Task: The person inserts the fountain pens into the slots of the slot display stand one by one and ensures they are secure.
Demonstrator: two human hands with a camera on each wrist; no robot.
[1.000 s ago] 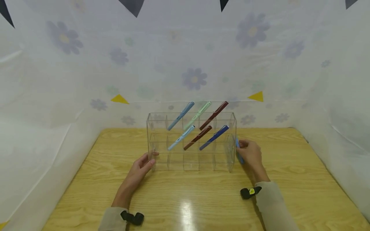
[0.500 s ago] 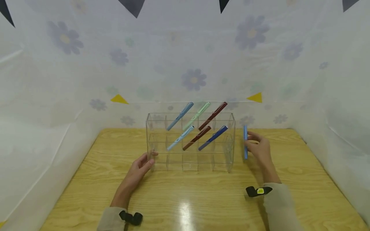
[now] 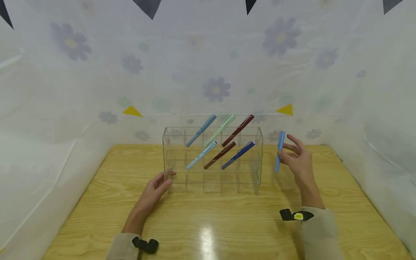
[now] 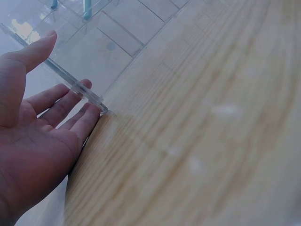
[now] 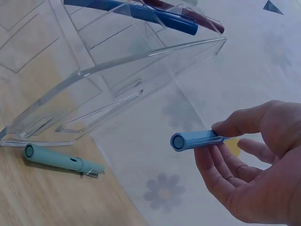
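Note:
A clear acrylic pen stand sits upright on the table, with several pens slanted across its upper two tiers. My left hand holds the stand's lower left side, thumb in front and fingers reaching past the edge; the left wrist view shows fingertips against the clear panel. Off the stand's right side, my right hand pinches a light blue pen between thumb and fingers. That pen stands nearly upright in the head view; the right wrist view shows its round end toward the camera.
A pale green pen lies on the wooden table beside the stand in the right wrist view. The stand carries a dark blue pen at its right. White flowered cloth encloses the back and sides.
My right hand has moved the light blue pen right and up, away from the stand's side, and the pen has turned more upright. The left hand stays at the stand.

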